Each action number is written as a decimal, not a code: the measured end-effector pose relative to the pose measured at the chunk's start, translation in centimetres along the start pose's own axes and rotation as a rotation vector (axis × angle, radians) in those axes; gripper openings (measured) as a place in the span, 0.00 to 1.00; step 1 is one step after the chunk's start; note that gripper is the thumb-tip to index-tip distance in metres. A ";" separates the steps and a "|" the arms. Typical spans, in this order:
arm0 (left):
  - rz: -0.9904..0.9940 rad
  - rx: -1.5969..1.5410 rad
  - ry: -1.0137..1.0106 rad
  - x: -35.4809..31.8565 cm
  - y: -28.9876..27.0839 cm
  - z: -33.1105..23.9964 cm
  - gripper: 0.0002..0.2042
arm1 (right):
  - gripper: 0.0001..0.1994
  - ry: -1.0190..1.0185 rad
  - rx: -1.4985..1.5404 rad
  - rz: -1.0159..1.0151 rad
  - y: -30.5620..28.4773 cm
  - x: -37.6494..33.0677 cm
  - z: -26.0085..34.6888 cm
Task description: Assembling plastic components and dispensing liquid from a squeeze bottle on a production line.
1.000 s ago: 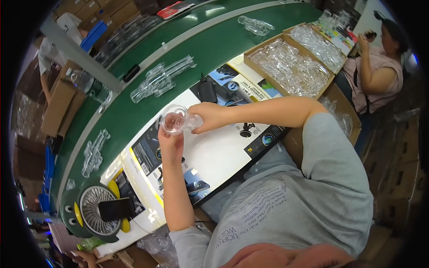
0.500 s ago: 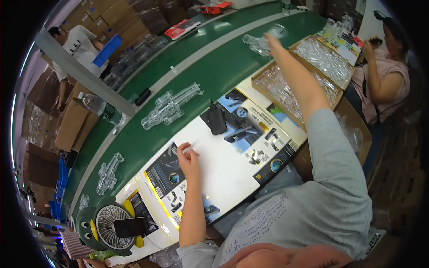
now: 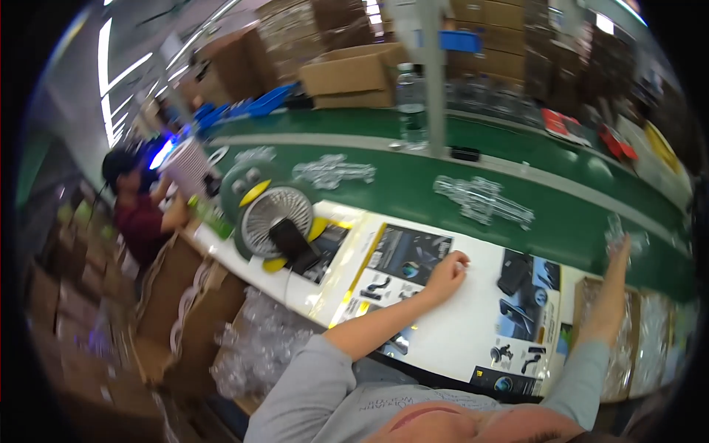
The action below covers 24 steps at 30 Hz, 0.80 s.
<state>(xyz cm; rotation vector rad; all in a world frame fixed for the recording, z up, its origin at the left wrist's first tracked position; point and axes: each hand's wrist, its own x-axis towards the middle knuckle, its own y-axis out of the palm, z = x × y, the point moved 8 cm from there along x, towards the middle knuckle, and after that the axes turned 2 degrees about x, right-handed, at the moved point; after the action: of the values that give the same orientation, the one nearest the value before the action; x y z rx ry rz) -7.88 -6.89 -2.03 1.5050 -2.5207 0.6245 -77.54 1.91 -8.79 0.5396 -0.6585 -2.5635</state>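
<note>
My right hand (image 3: 619, 255) reaches far out to the right, over the green table, with its fingers on a clear plastic part (image 3: 614, 230); its grip is partly blurred. My left hand (image 3: 449, 276) hovers at the white printed board (image 3: 469, 317), fingers curled in and nothing visible in them. Beyond the board lie a large clear plastic assembly (image 3: 484, 199) and, farther left, another clear plastic piece (image 3: 334, 171). A black object (image 3: 515, 273), small and pouch-like, rests on the board's right part.
Left of the board stands a green penguin-shaped fan (image 3: 277, 218) with a dark phone (image 3: 294, 244) before it. Trays (image 3: 631, 354) of clear parts are at the right. A bottle (image 3: 411, 107) stands by the grey post (image 3: 433, 81). A co-worker (image 3: 136, 199) sits at the left.
The view has swung left, bringing the fan, boxes and the left co-worker further in. My right arm is still stretched out to clear parts; my left hand stays curled over the board.
</note>
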 end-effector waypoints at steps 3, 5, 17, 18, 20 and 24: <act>-0.041 0.045 -0.012 -0.1 -0.7 -0.2 0.10 | 0.26 0.017 -0.008 0.101 5.5 -1.0 -2.6; -0.030 0.036 -0.010 0.0 -0.5 -0.4 0.09 | 0.24 -0.007 -0.001 0.116 7.3 -3.4 -1.5; 0.068 -1.152 -0.441 7.7 3.1 -4.2 0.38 | 0.18 -0.541 -1.167 0.820 29.6 -48.9 -6.6; 0.059 -1.241 -0.514 8.5 2.8 -5.8 0.37 | 0.18 -1.089 -1.335 0.740 30.4 -50.7 -5.7; 0.088 -1.240 -0.327 10.3 0.3 -7.9 0.33 | 0.18 -1.354 -1.339 0.710 32.2 -54.3 -6.1; 0.363 -1.552 -0.116 11.5 -2.3 -6.3 0.27 | 0.21 -1.418 -1.144 0.827 34.7 -57.6 -9.1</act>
<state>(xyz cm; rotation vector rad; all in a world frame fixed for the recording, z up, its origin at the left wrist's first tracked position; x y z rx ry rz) -12.07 -14.47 8.08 0.4585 -2.1387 -1.1908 -14.75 -0.10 16.89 -1.6128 0.3030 -1.6630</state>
